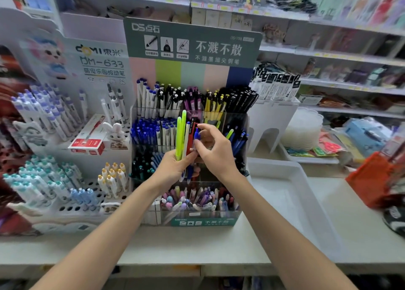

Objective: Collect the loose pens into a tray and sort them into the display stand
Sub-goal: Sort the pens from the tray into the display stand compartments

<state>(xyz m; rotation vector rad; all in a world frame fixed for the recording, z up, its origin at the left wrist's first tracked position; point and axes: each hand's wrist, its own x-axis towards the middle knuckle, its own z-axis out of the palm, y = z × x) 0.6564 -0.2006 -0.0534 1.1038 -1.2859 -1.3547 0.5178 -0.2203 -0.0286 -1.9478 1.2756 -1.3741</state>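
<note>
Gripping a bundle of pens (182, 134) upright in front of the display stand (192, 46), the left hand (175, 167) has its fingers curled round the lower parts of the barrels. Two yellow-green pens stand tallest in the bundle, with a white one and a red one beside them, all level with the stand's middle rows of clear compartments. The right hand (215, 151) meets the bundle from the stand's right side. Its thumb and forefinger are pinched on a blue pen (196, 134) at the bundle's right edge, and its other fingers are bent and slightly apart. Whether that pen is also caught in the left hand's grip I cannot tell.

The white tray (274, 164) lies just right of the display stand, on the same pale counter (197, 241). Left of the stand is a white pen rack (65, 118) filled with purple- and teal-capped pens, and a red box (87, 140) lies between that rack and the stand. The stand's compartments hold pens sorted by colour.
</note>
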